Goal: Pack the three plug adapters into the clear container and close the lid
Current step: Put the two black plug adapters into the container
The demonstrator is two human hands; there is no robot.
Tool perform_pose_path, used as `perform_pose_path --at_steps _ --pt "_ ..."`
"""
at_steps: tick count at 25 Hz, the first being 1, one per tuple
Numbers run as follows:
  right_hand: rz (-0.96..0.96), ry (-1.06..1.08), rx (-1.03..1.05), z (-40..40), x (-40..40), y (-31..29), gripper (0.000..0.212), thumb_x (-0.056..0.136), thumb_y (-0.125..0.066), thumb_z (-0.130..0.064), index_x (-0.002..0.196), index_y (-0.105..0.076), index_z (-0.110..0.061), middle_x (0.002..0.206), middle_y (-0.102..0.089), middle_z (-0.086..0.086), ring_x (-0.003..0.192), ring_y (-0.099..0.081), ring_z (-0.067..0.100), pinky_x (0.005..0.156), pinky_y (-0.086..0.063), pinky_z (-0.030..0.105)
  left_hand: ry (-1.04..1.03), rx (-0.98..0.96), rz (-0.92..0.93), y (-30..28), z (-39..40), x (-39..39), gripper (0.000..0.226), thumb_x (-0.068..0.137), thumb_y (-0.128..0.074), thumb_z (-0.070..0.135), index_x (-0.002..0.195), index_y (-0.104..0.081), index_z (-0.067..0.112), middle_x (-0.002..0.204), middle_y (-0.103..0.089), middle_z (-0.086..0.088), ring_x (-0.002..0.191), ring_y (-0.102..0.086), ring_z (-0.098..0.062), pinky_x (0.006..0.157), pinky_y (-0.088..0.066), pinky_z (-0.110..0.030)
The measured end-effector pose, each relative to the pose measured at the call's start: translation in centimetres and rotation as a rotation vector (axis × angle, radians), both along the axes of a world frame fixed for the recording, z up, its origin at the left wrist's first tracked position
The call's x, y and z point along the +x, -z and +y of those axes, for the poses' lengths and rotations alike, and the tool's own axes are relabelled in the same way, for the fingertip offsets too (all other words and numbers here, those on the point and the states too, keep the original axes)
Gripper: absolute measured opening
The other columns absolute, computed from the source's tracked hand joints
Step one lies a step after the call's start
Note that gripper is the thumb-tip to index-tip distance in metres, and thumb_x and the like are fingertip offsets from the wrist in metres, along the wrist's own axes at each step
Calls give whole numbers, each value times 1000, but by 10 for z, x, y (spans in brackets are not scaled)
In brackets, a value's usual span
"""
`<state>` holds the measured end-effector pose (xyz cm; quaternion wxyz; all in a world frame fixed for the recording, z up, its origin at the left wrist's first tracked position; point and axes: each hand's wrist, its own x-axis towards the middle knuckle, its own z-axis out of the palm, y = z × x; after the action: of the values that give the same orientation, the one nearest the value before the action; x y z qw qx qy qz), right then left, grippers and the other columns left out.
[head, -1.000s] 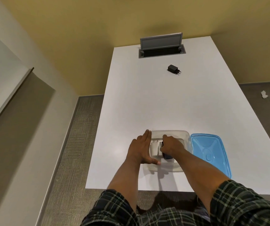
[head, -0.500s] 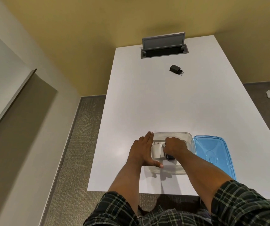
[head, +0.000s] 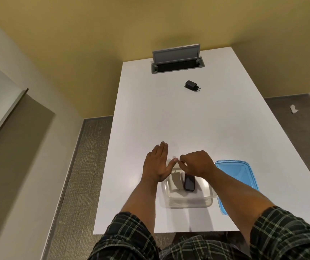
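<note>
Nearest, two plaid sleeves (head: 291, 239) reached over the white rectangular table (head: 169, 119). A clear rectangular plastic container (head: 187, 201) sat near the table's front edge, holding a white plug adapter (head: 175, 182) and a black plug adapter (head: 189, 182) side by side. A blue plastic lid (head: 234, 173) lay just right of it. Above the container's far end, the left hand (head: 157, 164) was flat, fingers spread apart; the right hand (head: 197, 163) was curled, empty as far as could be seen. Far up the table lay a third, black pronged adapter (head: 192, 85), near a grey cable hatch (head: 177, 61)

Office meeting room.
A long white desk (head: 169, 119) has a pop-up power box (head: 177, 61) at its far end; grey carpet (head: 79, 175), plain walls.
</note>
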<state>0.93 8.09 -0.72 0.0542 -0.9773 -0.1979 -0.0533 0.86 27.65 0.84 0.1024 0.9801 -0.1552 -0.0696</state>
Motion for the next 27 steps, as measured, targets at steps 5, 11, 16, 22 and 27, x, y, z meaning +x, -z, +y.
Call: perform_pose_path --at_steps 5,11,16,22,27 --pt "-35 264 78 -7 32 -20 35 94 -54 -45 71 -62 -19 50 -61 0 42 -59 24 44 -43 26 -58 5 -17 0 -4 32 80 99 -26 65 159 -22 12 167 -21 -7 154 -19 -25 120 -26 -42" --pt "256 579 203 -24 86 -19 33 91 -56 -33 119 -52 -16 95 -72 5 88 -70 31 72 -49 34 -5 8 -13 12 -10 79 98 88 -4 75 159 -20 9 167 -18 -8 156 -11 -22 126 -13 -39" --pt "415 556 125 -39 132 4 42 88 -56 -30 126 -51 -14 119 -62 8 111 -60 31 87 -48 39 31 1 28 33 -19 121 102 83 -1 75 160 -13 9 169 -9 -7 157 -2 -22 125 -1 -36" --pt "421 641 213 -49 201 30 39 89 -54 -30 125 -54 -15 118 -61 8 112 -58 31 86 -47 40 61 6 38 66 -35 177 98 86 -10 72 159 -17 7 168 -13 -10 156 -5 -25 127 -6 -40" --pt "425 629 185 -66 269 40 52 88 -59 -28 136 -45 -15 126 -55 10 119 -52 32 88 -47 43 73 -24 32 97 -48 226 91 90 -20 66 158 -22 5 167 -17 -11 155 -13 -26 125 -18 -43"
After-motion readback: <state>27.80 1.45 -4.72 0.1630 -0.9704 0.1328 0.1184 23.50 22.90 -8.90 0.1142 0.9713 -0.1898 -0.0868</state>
